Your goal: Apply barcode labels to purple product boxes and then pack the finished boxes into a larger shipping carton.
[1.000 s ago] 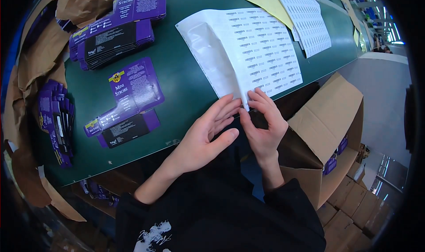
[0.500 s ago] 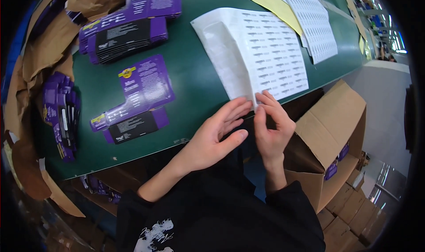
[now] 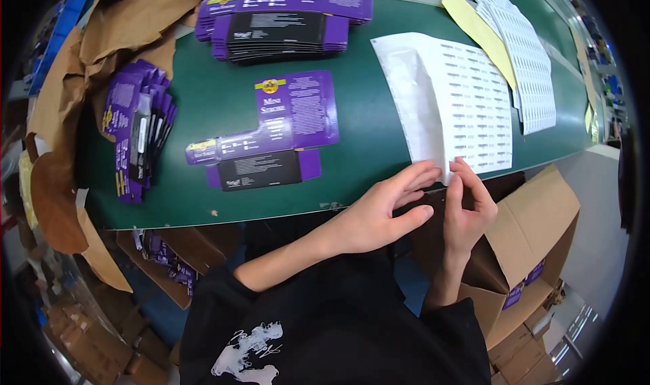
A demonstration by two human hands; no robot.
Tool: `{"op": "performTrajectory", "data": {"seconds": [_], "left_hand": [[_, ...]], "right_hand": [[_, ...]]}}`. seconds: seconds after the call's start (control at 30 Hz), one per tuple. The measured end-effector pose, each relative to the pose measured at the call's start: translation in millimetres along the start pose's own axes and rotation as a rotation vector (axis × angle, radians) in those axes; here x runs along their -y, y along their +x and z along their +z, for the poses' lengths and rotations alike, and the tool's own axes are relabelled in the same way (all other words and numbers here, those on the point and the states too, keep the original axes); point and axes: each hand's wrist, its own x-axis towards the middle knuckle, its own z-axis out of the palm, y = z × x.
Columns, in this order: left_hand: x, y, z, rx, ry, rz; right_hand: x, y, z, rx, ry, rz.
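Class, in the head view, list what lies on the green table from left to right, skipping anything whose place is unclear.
Fanned pile of purple cartons → single flattened purple carton → white label sheet at the left hand and right hand → overlapping printed sheets.

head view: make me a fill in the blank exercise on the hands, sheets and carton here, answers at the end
1. On the label sheet at the hands, the creased white part lies to the ____ of the label rows.
2. The hand nearer the cardboard box with the raised flap is the person's ____ one.
3. The lone flat carton lies on a table coloured ____.
4. The paper beside the farther label sheets is coloured ____.

Missing words: left; right; green; yellow.
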Motion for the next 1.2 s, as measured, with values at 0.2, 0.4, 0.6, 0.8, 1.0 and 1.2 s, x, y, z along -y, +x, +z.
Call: {"op": "performTrajectory", "data": {"seconds": [0.2,0.4,0.6,0.8,1.0,1.2], "left_hand": [[-2.9,7.8,6.7,0.003,-0.001,0.014],[-57.2,-15.7,29.7,0.045,0.673,0.093],[-34.2,15.0,36.5,-0.166,1.374,0.227],[-31.4,10.0,30.8,-0.137,1.682,0.169],[-36.7,-3.0,15.6,-0.184,1.750,0.137],[-56.1,-22.3,26.5,-0.223,1.008,0.321]], "right_hand": [[-1.7,1.6,-10.9,-0.015,-0.015,-0.016],[-1.6,8.4,-5.2,-0.038,0.028,-0.009],[1.8,4.5,-18.6,-0.033,0.066,0.044],[-10.4,19.8,-28.8,-0.037,0.173,0.152],[-8.2,40.7,-53.7,-0.172,0.189,0.158],[28.3,20.4,-36.5,-0.279,0.050,-0.199]]}}
